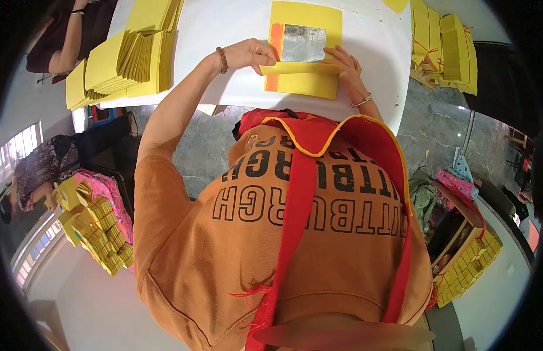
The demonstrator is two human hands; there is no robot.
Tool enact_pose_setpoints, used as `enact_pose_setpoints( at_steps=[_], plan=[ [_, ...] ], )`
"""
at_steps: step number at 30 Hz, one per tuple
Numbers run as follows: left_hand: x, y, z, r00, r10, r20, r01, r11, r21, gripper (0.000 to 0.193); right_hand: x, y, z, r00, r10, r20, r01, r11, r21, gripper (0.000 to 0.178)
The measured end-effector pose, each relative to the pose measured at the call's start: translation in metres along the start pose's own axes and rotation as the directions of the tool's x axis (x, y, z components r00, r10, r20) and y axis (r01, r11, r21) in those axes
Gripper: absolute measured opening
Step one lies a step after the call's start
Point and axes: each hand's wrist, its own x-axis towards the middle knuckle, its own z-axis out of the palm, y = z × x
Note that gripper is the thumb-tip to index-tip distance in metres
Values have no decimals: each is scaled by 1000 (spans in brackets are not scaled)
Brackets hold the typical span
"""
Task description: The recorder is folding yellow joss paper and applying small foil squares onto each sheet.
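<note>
A yellow paper sheet (312,88) with a silver square and an orange stripe lies on the white table in front of me. Across its middle runs a narrow folded-over yellow strip. My left hand (254,54), a beaded bracelet at its wrist, pinches the left end of that fold with curled fingers. At the other end, my right hand (349,67) grips the fold, its fingers over the paper beside the silver square (305,44). The right thumb is mostly hidden. Whether more sheets lie under this one I cannot tell.
Stacks of folded yellow paper (131,61) stand on the table's left side. More yellow bundles tied with red string (441,44) are beyond its right edge. Another person's arm (69,44) shows at the upper left. Piled yellow bundles (102,228) sit at the lower left.
</note>
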Motion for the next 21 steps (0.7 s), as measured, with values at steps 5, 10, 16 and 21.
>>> enact_pose_setpoints(
  at_steps=[5, 10, 16, 21],
  plan=[
    [-1, 0, 0, 1000, 2, 8, -2, 1000, -26, 22, 0, -11, 1, 999, 19, 28, -14, 989, -145, 36],
    [-2, 1, 2, 1000, -3, -6, 2, 999, -38, 23, -1, -3, 6, 1000, -13, -19, 10, 987, -161, 32],
    [-4, 4, 2, 1000, 1, -2, -1, 1000, -17, 25, -1, 0, 10, 997, -49, -62, 36, 980, -194, 28],
    [-3, 5, 2, 1000, -18, 26, 18, 1000, -11, 26, 0, -2, 9, 996, -55, -66, 42, 984, -174, 27]
  ],
)
